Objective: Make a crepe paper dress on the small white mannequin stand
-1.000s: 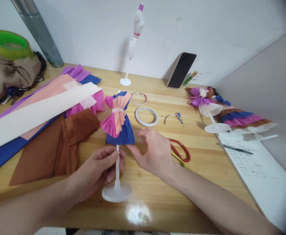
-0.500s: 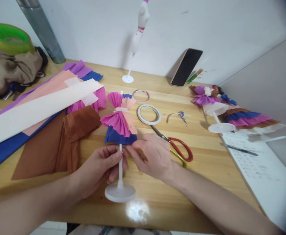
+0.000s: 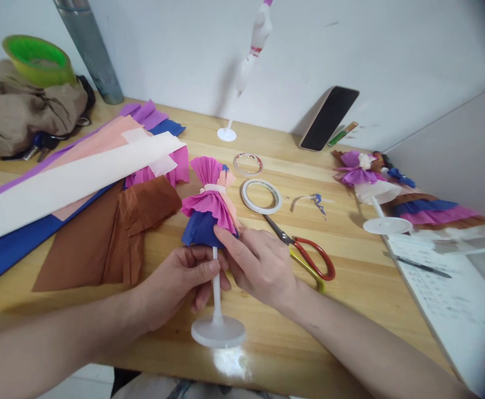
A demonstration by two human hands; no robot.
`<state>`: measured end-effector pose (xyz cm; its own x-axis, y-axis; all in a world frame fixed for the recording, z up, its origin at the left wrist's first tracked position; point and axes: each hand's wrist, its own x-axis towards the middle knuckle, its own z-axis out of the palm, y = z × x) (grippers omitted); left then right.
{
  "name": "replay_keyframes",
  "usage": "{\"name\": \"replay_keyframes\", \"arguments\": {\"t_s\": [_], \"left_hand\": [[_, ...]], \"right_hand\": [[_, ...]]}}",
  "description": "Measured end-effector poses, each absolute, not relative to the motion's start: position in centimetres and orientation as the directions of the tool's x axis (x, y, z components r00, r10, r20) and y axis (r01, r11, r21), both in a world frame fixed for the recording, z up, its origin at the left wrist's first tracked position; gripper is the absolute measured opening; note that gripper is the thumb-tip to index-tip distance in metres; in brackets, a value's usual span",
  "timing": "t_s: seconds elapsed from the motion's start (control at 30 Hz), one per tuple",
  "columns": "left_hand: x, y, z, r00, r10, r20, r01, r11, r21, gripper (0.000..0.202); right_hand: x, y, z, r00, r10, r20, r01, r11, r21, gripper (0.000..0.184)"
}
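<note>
My left hand [image 3: 190, 274] is closed round the pole of a white stand [image 3: 217, 291], just under a small paper dress. A round base [image 3: 218, 332] carries the pole. The dress has a pleated magenta and peach crepe paper layer [image 3: 209, 205], gathered by a white band [image 3: 214, 188], over a blue crepe paper skirt [image 3: 200, 230]. At the skirt's right side is my right hand [image 3: 265, 263], its index finger on the front of the blue paper and the other fingers bent, partly hidden behind it. Scissors [image 3: 312, 257] with red and yellow handles lie beyond my right hand.
Crepe paper sheets [image 3: 80, 244] cover the table's left side. A tape roll [image 3: 262, 197] and a clear ring [image 3: 248, 164] lie behind the dress. A second stand [image 3: 226, 134], a phone [image 3: 329, 119] and a dressed doll [image 3: 375, 183] stand or lie farther back. A pen [image 3: 423, 266] rests on paper.
My right hand has moved up from the hem, and its index finger now presses on the blue skirt. The skirt tilts a little. The whole view has shifted slightly.
</note>
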<state>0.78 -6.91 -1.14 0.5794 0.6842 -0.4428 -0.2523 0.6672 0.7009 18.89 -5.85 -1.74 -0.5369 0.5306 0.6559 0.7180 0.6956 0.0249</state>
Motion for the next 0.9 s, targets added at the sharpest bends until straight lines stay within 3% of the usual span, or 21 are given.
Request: {"name": "replay_keyframes", "arguments": {"t_s": [0.23,0.43,0.73,0.9], "left_hand": [[0.7,-6.9,-1.3,0.601,0.680,-0.419,-0.246,0.657,0.713,0.040],[0.8,-6.9,-1.3,0.587,0.696,-0.414,-0.245,0.640,0.729,0.039],[1.1,-7.2,-1.2,0.566,0.719,-0.404,-0.233,0.610,0.758,0.044],[1.3,-7.5,-1.2,0.528,0.745,-0.408,-0.232,0.589,0.774,0.051]], "right_hand": [[18.7,-5.8,-1.8,-0.507,0.539,0.673,0.735,0.678,0.012,0.028],[18.3,-6.1,-0.9,-0.396,0.578,0.714,0.672,0.712,-0.204,0.015],[18.0,-6.5,-0.2,-0.380,0.646,0.662,0.636,0.702,-0.320,0.017],[18.1,-6.7,0.2,-0.366,0.641,0.675,0.692,0.672,-0.263,0.024]]}}
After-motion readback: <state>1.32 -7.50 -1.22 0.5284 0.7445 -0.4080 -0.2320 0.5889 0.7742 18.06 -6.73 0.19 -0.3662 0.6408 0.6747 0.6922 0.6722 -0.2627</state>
